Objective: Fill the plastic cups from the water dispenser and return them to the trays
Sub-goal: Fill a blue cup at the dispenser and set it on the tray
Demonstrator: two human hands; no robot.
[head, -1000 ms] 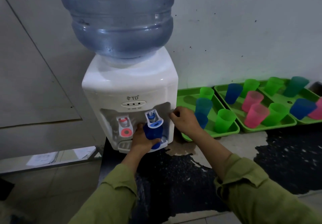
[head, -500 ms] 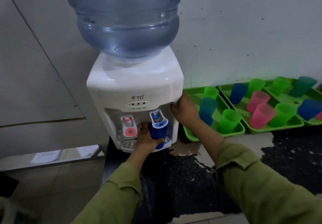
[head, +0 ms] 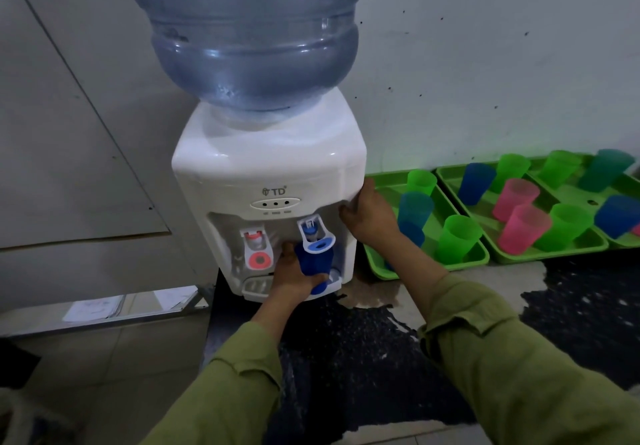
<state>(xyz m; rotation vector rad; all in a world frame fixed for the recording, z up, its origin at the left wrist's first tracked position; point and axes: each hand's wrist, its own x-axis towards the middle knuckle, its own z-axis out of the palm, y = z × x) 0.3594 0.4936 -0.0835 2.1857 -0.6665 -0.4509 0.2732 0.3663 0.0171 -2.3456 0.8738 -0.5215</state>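
Bottle [head: 249, 29] top cut off by the upper frame edge. Blue cup [head: 313, 266] sits under the blue tap [head: 317, 236] on the water dispenser [head: 270, 174], over the drip tray; its rim is hidden behind the tap lever, so its fill level cannot be told. Cup roughly upright, long axis vertical, mouth up toward the spout. Left hand [head: 292, 280] wraps the cup from the left, fingers clamped round its lower body, fingertips mostly hidden behind it. Right hand [head: 370, 216] holds the dispenser's right front corner, fingers curled onto the edge, thumb up the side. Red tap [head: 256, 247] to the left, untouched. "TD" logo readable on the dispenser front; tiny labels under the three indicator lights too small to read. Green trays to the right against the wall: nearest tray [head: 388, 185], middle tray [head: 554, 256], far-right tray [head: 571, 198] cut off by the frame edge. They hold upright green, blue, pink and teal cups; one blue cup is partly hidden behind the right wrist.
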